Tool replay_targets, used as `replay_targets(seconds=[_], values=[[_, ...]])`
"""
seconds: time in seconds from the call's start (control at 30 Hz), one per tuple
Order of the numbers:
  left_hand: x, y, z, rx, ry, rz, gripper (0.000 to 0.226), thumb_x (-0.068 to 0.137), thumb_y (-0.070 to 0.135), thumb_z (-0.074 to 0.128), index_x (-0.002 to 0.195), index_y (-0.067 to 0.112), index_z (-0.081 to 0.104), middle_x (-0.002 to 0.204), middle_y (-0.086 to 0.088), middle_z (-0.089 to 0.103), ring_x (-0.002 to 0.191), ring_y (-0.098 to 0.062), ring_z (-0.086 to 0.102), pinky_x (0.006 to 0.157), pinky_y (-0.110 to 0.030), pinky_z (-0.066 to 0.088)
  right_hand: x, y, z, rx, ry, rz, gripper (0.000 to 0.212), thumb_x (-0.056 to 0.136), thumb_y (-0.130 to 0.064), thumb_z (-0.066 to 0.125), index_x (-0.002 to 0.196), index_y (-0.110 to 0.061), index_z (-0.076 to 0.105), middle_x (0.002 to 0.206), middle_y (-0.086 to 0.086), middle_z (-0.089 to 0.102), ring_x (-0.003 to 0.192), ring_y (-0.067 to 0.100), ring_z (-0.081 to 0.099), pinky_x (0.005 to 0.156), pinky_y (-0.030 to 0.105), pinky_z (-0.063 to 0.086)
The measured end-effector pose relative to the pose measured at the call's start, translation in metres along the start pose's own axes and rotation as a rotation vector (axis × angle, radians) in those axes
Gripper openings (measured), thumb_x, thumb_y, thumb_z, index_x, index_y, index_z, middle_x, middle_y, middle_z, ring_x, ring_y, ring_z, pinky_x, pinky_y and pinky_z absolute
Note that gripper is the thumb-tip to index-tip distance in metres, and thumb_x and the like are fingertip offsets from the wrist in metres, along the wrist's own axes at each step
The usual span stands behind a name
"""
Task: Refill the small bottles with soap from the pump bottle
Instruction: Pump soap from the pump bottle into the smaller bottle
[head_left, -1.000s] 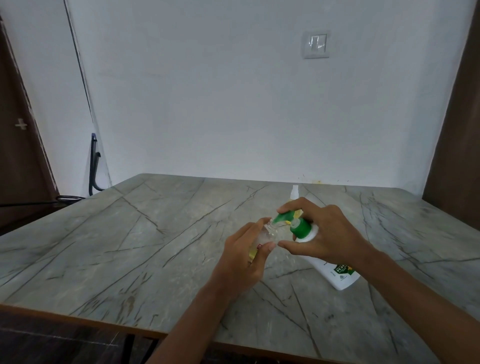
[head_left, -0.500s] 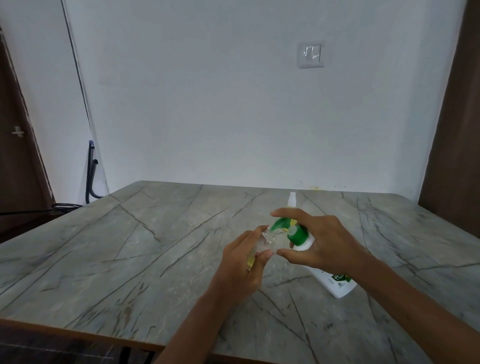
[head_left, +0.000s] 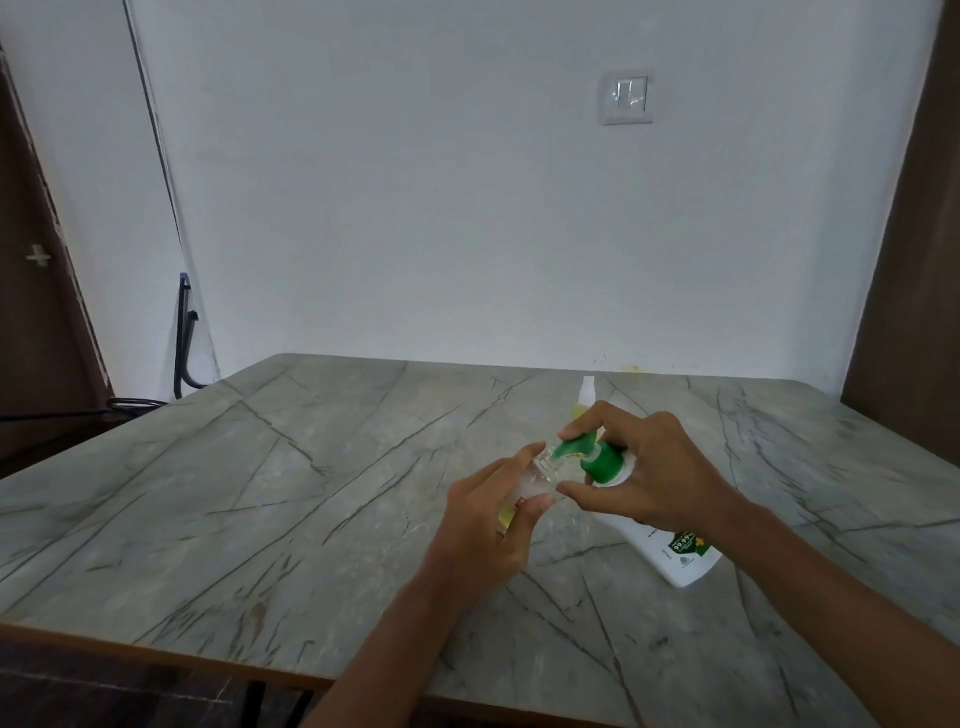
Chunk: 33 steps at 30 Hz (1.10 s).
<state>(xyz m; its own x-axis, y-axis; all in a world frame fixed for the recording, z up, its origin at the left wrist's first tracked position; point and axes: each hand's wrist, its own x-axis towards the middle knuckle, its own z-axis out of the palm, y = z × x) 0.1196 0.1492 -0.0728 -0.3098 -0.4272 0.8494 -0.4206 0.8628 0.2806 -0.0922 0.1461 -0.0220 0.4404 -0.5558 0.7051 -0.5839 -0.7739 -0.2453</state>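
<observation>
A white pump bottle with a green pump head leans tilted to the left over the table. My right hand grips its neck, index finger on top of the pump. The green nozzle meets the open mouth of a small clear bottle, which my left hand holds tilted, thumb and fingers round it. Some yellow shows at that bottle's lower end. A second small bottle with a white spray top stands behind my right hand, partly hidden.
The grey marble-patterned table has its near edge at the bottom of the view. A white wall with a switch plate rises behind. A black chair frame leans at the back left beside a brown door.
The pump head has risen a little under my right index finger. Both hands and both bottles otherwise keep their places, apart from a small shift of the camera.
</observation>
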Motion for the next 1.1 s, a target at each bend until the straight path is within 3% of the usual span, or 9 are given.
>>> replay_targets(seconds=[0.13, 0.23, 0.4, 0.6, 0.73, 0.9, 1.1], values=[[0.0014, 0.0014, -0.0007, -0.005, 0.01, -0.015, 0.046, 0.091, 0.023, 0.063, 0.129, -0.001, 0.055, 0.107, -0.007, 0.069, 0.088, -0.004, 0.062, 0.073, -0.008, 0.049, -0.0009, -0.0006, 0.0009, -0.064, -0.01, 0.024, 0.047, 0.074, -0.058, 0.074, 0.113, -0.043, 0.053, 0.076, -0.012, 0.068, 0.059, 0.009, 0.062, 0.055, 0.026, 0.051], [0.0018, 0.0018, -0.0011, -0.003, 0.036, -0.02, 0.047, 0.091, 0.023, 0.062, 0.128, -0.004, 0.054, 0.108, -0.009, 0.069, 0.091, 0.0, 0.059, 0.074, -0.004, 0.046, -0.0035, -0.0017, 0.0017, -0.13, -0.028, 0.02, 0.057, 0.074, -0.063, 0.069, 0.124, -0.048, 0.045, 0.089, -0.015, 0.07, 0.068, 0.008, 0.065, 0.061, 0.025, 0.054], [0.0023, 0.0024, 0.0001, 0.005, 0.052, -0.025, 0.047, 0.091, 0.025, 0.061, 0.128, -0.004, 0.055, 0.109, -0.01, 0.069, 0.092, -0.006, 0.063, 0.075, -0.006, 0.048, -0.0057, -0.0015, 0.0012, -0.169, -0.005, 0.0, 0.065, 0.074, -0.07, 0.066, 0.129, -0.048, 0.039, 0.092, -0.014, 0.07, 0.07, 0.011, 0.066, 0.063, 0.028, 0.057], [0.0029, 0.0034, -0.0005, -0.005, 0.063, -0.032, 0.047, 0.091, 0.024, 0.061, 0.129, -0.003, 0.055, 0.109, -0.009, 0.069, 0.094, -0.007, 0.063, 0.079, -0.008, 0.049, -0.0074, -0.0041, -0.0002, -0.23, 0.01, -0.064, 0.071, 0.073, -0.074, 0.064, 0.134, -0.047, 0.039, 0.1, -0.02, 0.069, 0.069, 0.001, 0.063, 0.064, 0.017, 0.054], [0.0029, 0.0019, -0.0003, 0.018, 0.06, -0.026, 0.047, 0.091, 0.024, 0.061, 0.129, -0.003, 0.054, 0.109, -0.01, 0.068, 0.097, -0.001, 0.058, 0.08, -0.005, 0.046, -0.0054, -0.0028, 0.0008, -0.179, -0.001, -0.048, 0.069, 0.07, -0.071, 0.067, 0.129, -0.048, 0.042, 0.101, -0.022, 0.067, 0.073, 0.004, 0.066, 0.065, 0.022, 0.056], [0.0015, 0.0015, -0.0005, 0.007, 0.055, -0.024, 0.046, 0.09, 0.021, 0.062, 0.129, -0.003, 0.055, 0.106, -0.009, 0.069, 0.091, -0.004, 0.061, 0.078, -0.006, 0.047, -0.003, 0.0, 0.0026, -0.099, -0.018, -0.018, 0.066, 0.067, -0.071, 0.071, 0.122, -0.061, 0.036, 0.092, -0.007, 0.072, 0.071, 0.017, 0.068, 0.064, 0.033, 0.057], [-0.0002, -0.0001, 0.001, -0.005, 0.01, 0.006, 0.045, 0.091, 0.02, 0.064, 0.131, 0.001, 0.053, 0.104, -0.008, 0.068, 0.088, -0.009, 0.062, 0.071, -0.014, 0.053, -0.0039, 0.0, 0.003, -0.037, 0.023, -0.012, 0.055, 0.067, -0.065, 0.075, 0.112, -0.045, 0.052, 0.083, -0.012, 0.071, 0.063, 0.01, 0.066, 0.059, 0.031, 0.055]])
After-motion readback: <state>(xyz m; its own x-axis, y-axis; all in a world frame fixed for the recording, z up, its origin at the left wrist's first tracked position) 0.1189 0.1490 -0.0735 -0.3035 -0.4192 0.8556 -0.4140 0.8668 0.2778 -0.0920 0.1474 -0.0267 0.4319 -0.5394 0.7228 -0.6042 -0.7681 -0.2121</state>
